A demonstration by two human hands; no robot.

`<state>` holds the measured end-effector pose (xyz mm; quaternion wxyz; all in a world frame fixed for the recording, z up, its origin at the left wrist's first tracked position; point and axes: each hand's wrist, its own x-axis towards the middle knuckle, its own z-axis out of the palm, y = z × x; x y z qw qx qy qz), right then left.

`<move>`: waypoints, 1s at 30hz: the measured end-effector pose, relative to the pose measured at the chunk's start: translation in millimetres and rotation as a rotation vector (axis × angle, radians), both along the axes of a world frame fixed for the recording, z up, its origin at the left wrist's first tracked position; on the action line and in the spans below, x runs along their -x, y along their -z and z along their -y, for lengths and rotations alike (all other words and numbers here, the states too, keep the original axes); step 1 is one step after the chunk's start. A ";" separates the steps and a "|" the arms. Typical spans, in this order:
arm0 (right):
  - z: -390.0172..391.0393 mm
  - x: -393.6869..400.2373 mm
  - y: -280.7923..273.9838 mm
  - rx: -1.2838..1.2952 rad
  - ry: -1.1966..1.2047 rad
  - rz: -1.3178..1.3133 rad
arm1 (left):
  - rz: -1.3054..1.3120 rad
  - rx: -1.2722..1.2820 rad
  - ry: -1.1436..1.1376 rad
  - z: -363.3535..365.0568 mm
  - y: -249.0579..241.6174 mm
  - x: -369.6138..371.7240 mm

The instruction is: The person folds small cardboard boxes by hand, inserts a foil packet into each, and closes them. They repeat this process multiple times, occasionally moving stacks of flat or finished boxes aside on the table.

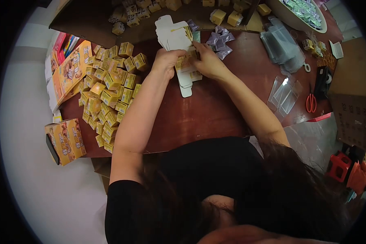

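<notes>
Nearest the camera, dark hair and a black short-sleeved top (215, 162) fill the bottom of the view, with two bare arms reaching away over a dark red-brown wooden table (207, 114). Both hands meet at a stack of flat, unfolded white and yellow cardboard box blanks (182, 61) lying in the far middle of the table. The left hand (166, 61) is curled over the left edge of the stack, fingers closed on the top blank. The right hand (207, 61) presses on the right side of the same stack, fingers bent and pinching the card; how tightly cannot be told.

Just beyond the hands lies a small scatter of silvery-purple foil sachets (220, 40). To the left, a large heap of small folded yellow cardboard boxes (107, 93) spreads from far to near along the table's edge. Left of that heap lies a big orange printed carton (71, 69), and another orange printed carton (66, 140) sits nearer, off the table's left corner. On the right lie clear plastic sleeves (284, 95), with red-handled scissors (311, 101) just beside them. At the far right stands a round bowl of green-wrapped packets (305, 12).
</notes>
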<state>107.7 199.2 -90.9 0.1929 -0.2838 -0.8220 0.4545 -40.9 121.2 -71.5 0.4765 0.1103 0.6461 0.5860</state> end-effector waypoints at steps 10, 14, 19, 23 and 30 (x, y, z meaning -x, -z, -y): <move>6.1 -12.7 -1.3 0.053 -0.095 -0.151 | -0.140 0.042 0.059 2.4 -27.7 0.0; 5.8 -31.3 -37.0 -0.319 0.099 -0.210 | -0.126 0.069 0.129 2.6 -38.4 23.7; -34.6 -42.5 -76.6 -0.734 0.133 -0.241 | -0.648 0.166 0.768 -12.8 -85.5 44.9; -41.8 -42.5 -82.1 -0.858 -0.074 0.088 | -1.214 0.281 1.338 -53.2 -126.1 31.7; -8.0 -36.5 4.2 0.353 -0.065 0.023 | -1.530 0.701 1.920 -123.9 -96.6 -16.5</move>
